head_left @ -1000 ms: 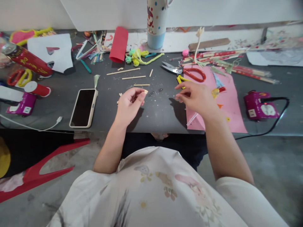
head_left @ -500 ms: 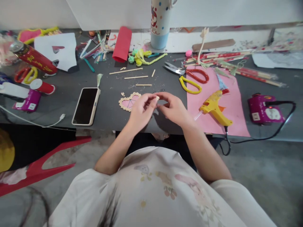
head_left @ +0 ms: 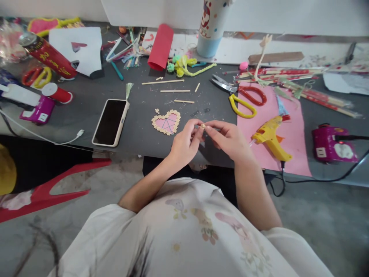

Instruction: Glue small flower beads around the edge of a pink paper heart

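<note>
On the far left of the dark grey worktop (head_left: pixel 138 127) is a red metal can with yellow characters (head_left: pixel 49 57), its contents hidden. Just below it in view sits a purple cardboard box (head_left: pixel 43 111), its inside unseen. A pink heart with a pale beaded border (head_left: pixel 166 123) lies flat left of the hands. Farther back stands a tall white-and-blue dotted tumbler (head_left: pixel 211 34); what it holds cannot be seen.

The left hand (head_left: pixel 186 142) bends inward, thumb and index finger pinching a tiny pale yellowish piece (head_left: pixel 203 126) above the worktop's front edge. The right hand (head_left: pixel 227 139) angles in opposite, fingertips at that same piece; whether it grips too cannot be told.

To the right, clear plastic sleeves (head_left: pixel 328 99) contain slim red-and-tan sticks. At far right, a second purple box (head_left: pixel 331 146) has a black cable attached.
</note>
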{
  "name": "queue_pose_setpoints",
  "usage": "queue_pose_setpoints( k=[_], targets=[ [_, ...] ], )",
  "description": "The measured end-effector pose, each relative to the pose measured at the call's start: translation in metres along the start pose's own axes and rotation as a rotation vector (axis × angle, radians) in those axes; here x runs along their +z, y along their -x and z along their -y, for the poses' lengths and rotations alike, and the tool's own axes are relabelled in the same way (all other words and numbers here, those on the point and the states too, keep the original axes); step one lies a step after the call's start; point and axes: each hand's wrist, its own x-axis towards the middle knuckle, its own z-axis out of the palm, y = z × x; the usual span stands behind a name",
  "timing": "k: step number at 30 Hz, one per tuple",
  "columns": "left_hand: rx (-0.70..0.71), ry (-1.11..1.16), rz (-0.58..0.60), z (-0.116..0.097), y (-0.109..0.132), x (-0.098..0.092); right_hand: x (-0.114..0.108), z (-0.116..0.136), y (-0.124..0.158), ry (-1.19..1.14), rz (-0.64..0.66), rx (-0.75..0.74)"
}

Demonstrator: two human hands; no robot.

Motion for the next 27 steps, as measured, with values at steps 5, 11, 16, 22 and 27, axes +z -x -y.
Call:
queue_pose_setpoints(
  k=[5,11,16,22,27],
  targets=[
    [0.036,-0.268,-0.042,-0.004,0.002,-0.006,-0.008,-0.002,0.000,0.490,-0.217,-0.074],
    [0.058,-0.446,0.022,-0.006,0.006,-0.008,-0.015,-0.003,-0.001,0.734,-0.246,-0.119],
    [0.035,-0.578,0.081,-0.009,0.010,-0.009,-0.011,0.000,0.003,0.715,-0.269,-0.158],
    [0.072,-0.647,0.069,-0.011,0.012,-0.009,-0.006,0.005,0.011,0.566,-0.191,-0.128],
    [0.113,-0.802,0.043,-0.011,0.015,-0.009,-0.002,0.008,0.012,0.455,-0.071,-0.102]
  ],
)
